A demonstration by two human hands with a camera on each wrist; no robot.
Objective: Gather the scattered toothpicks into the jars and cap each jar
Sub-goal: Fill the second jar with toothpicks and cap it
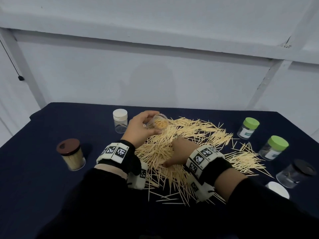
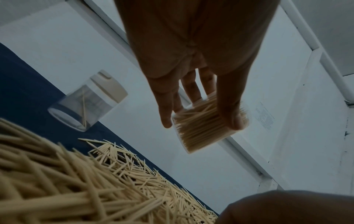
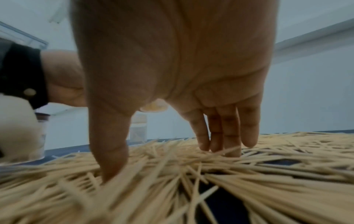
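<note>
Under right hand fingertips: toothpicks (touching, loose)

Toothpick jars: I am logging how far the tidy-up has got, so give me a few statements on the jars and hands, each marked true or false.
1. The left hand holds an uncapped jar with toothpicks in it. True.
2. The right hand grips a green lid. False: its fingers reach down into the loose toothpicks and hold no lid.
3. The brown-lidded jar is packed with toothpicks. True.
4. The white-capped jar is full. False: the left wrist view shows only a stick or so inside.
5. Both green-lidded jars stand capped. True.
</note>
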